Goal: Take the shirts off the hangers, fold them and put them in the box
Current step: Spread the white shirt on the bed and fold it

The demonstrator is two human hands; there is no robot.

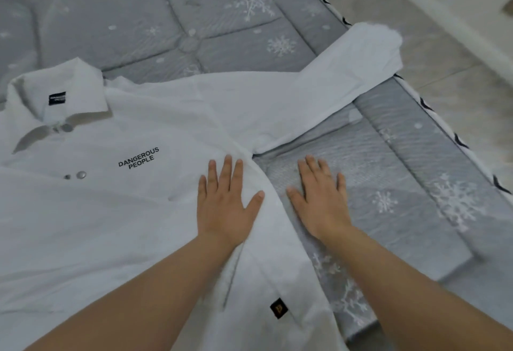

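Note:
A white collared shirt (116, 212) with the black print "DANGEROUS PEOPLE" lies front up and spread flat on a grey mattress (172, 17). Its sleeve (341, 73) stretches out to the right, and the cuff hangs past the mattress edge. My left hand (226, 200) rests flat on the shirt's side, just below the armpit, fingers apart. Beside it my right hand (322, 198) lies flat on the bare mattress, right next to the shirt's side seam, fingers spread. Neither hand holds anything. No hanger and no box are in view.
The mattress is quilted with white snowflake patterns, and its piped edge (433, 112) runs diagonally down the right side. Beyond that edge is a beige tiled floor (444, 53). A pale wall base (455, 9) crosses the upper right corner.

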